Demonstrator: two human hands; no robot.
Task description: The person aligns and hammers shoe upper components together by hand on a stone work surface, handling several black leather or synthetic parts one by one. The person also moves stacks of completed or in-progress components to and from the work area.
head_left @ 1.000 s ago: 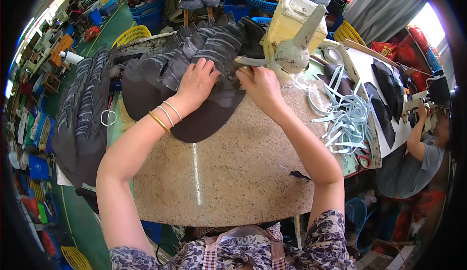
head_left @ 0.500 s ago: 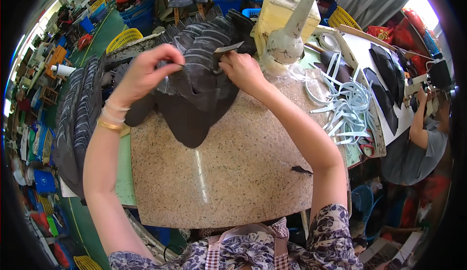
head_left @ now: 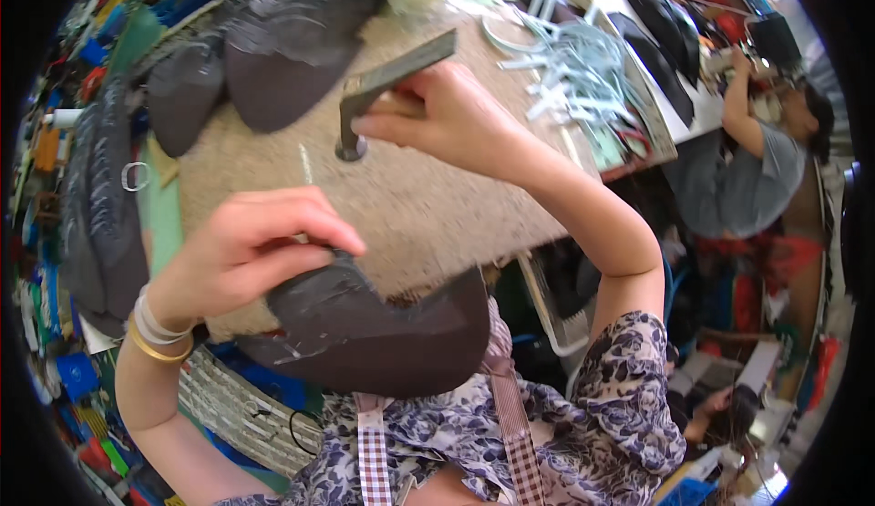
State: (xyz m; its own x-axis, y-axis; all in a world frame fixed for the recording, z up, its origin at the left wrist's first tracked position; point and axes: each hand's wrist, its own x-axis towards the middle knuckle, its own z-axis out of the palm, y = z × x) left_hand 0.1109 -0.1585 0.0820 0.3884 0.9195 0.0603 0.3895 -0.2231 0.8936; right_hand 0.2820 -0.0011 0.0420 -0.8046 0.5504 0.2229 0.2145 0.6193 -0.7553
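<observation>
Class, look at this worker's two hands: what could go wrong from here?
The dark curved piece, held by the left hand alone and reaching past the table's near edge, might drop.
The hammer-like tool in the right hand could catch the left fingers if swung low.

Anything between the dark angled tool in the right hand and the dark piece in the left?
Only the left hand shows there: its fingertips pinch the dark piece at the edge facing the angled tool in the right hand. Nothing else visible stands between.
</observation>
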